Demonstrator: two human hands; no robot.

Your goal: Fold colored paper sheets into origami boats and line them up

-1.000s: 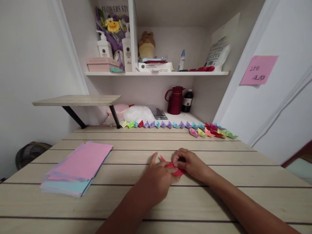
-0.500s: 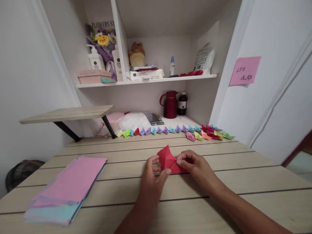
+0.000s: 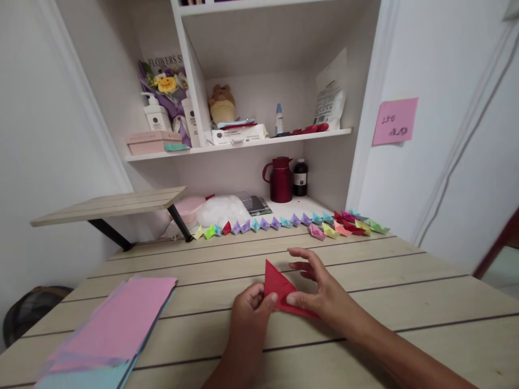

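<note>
A folded sheet of red paper (image 3: 279, 286), now a triangle with its point up, is held just above the table in front of me. My left hand (image 3: 253, 308) pinches its left edge between thumb and curled fingers. At the paper's right side is my right hand (image 3: 314, 289), its thumb resting on the face of the sheet. The other fingers of that hand are spread and raised away from the paper. The lower right corner of the paper is partly covered by the right hand.
A stack of pink and blue paper (image 3: 117, 319) lies at the left. Several small folded paper boats (image 3: 275, 222) line the table's back edge, with more at the right (image 3: 343, 229). A small raised stand (image 3: 113, 205) is at back left. Behind stands a red jug (image 3: 281, 181).
The red paper has turned from an opened, many-faced shape into a flat triangle. My right hand has let go its pinch and spread its fingers. The camera view has tilted slightly upward.
</note>
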